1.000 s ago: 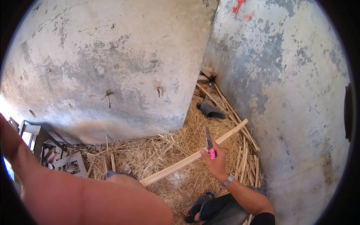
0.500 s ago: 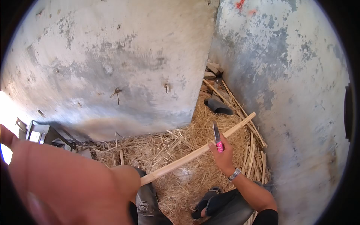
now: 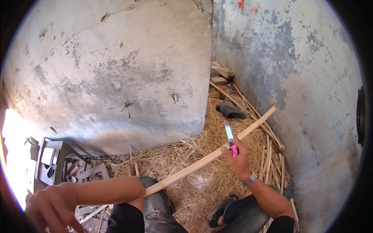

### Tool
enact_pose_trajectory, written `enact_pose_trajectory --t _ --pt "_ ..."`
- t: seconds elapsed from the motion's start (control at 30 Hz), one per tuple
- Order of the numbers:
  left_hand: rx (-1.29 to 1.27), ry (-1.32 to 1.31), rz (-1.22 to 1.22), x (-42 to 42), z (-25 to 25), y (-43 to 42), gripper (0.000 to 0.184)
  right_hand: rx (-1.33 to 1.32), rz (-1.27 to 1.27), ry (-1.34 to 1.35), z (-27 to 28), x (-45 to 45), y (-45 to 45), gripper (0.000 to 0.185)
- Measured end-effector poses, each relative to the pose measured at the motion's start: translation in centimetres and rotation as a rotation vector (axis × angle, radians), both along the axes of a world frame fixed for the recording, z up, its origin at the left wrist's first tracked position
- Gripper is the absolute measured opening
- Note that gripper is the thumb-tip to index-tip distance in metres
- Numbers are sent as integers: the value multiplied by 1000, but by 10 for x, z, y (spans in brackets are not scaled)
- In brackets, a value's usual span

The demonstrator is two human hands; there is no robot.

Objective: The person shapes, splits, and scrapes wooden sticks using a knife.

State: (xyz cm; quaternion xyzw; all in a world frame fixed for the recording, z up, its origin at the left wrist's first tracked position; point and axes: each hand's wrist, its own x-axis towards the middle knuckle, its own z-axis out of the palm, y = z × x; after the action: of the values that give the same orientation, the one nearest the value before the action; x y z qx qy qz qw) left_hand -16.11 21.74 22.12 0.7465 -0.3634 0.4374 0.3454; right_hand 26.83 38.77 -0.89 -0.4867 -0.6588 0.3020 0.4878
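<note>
My right hand (image 3: 237,161) is closed round the pink handle of a knife (image 3: 229,134), its blade pointing up and away from me. A long pale strip of wood or bamboo (image 3: 194,166) slants across in front of me and touches that hand. Its near end lies by my left knee and passes out of sight at my left forearm. At the lower left, my left hand (image 3: 52,207) hangs with its fingers apart and pointing down, slightly blurred. Nothing shows in it.
Straw-like shavings (image 3: 182,153) cover the floor round my legs. More strips (image 3: 272,163) lie along the right wall. A dark curved piece (image 3: 231,112) rests near the corner, close to bricks (image 3: 221,73). A metal-framed stool or stand (image 3: 50,157) is at left, by a bright opening.
My left hand has moved from close to the camera down and away to the lower left. The right hand, knife and strip appear slightly further right as the view shifts.
</note>
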Motion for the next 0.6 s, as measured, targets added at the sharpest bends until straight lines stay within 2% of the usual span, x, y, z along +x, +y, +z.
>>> enact_pose_trajectory --t 0.1,0.17,0.23,0.27,0.33,0.37,0.43,0.6 --pt "293 -135 123 31 16 12 29 33 0 7 -2 0 0 64" --pt "-2 617 425 48 66 5 18 26 2 -22 -4 1 0 64" --pt "-157 988 571 49 63 -1 19 9 -6 -25 0 0 -3 66" --pt "-187 750 409 49 37 -6 20 -12 -13 -27 1 0 -3 67" --pt "-213 510 247 63 32 -2 22 4 -10 -26 -4 2 -1 67" --pt "-187 460 274 72 37 1 22 17 -6 -24 -6 3 -1 67" --pt "-161 410 303 81 43 3 22 33 -1 -14 -7 2 -1 66" --pt "-206 487 282 80 42 -3 25 36 -2 -6 -2 0 -3 66"
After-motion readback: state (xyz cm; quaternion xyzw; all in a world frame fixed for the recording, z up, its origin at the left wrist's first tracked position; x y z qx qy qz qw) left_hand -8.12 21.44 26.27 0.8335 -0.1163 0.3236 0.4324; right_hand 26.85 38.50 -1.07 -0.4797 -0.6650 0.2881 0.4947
